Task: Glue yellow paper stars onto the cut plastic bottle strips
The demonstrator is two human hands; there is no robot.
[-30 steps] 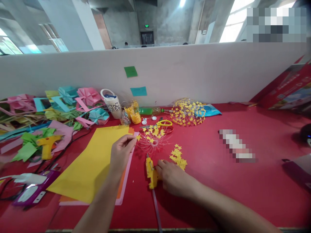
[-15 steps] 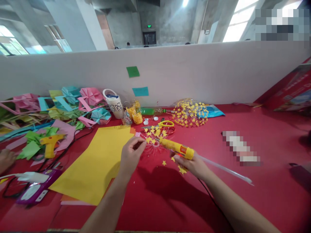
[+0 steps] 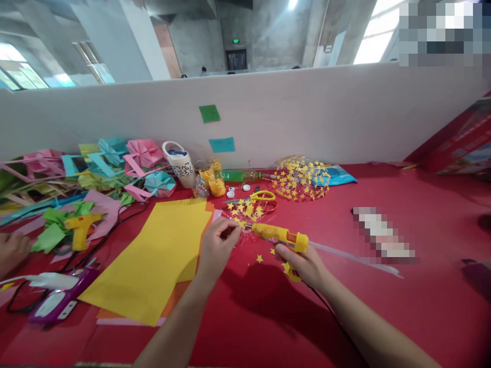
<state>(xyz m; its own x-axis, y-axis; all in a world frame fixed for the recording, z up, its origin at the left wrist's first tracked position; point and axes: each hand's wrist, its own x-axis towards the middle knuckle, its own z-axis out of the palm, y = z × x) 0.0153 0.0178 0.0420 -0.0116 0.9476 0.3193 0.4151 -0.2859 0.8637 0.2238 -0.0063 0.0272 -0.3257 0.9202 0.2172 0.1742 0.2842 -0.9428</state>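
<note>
My right hand (image 3: 301, 261) is wrapped round the handle of a yellow glue gun (image 3: 276, 234), a clear glue stick (image 3: 345, 255) trailing from its back. The nozzle points left, close to the fingertips of my left hand (image 3: 221, 240). Those fingers are pinched together; what they hold is too small to make out. Just beyond the nozzle lies a clear plastic piece covered with yellow stars (image 3: 245, 208). A loose yellow star (image 3: 260, 258) rests on the red table, and more lie beside the gun. Yellow and red scissors (image 3: 264, 196) lie behind the starred piece.
Yellow paper sheets (image 3: 146, 255) lie left of my arm. Farther left are another glue gun (image 3: 81, 227), a purple power strip (image 3: 63, 296) and another person's hand (image 3: 13, 253). A starred plastic dome (image 3: 301, 179) and white tumbler (image 3: 182, 168) stand by the partition (image 3: 307, 112).
My left hand has moved slightly right, closer to the nozzle. The glue gun in my right hand has tilted nearer to level, with its tip a little lower.
</note>
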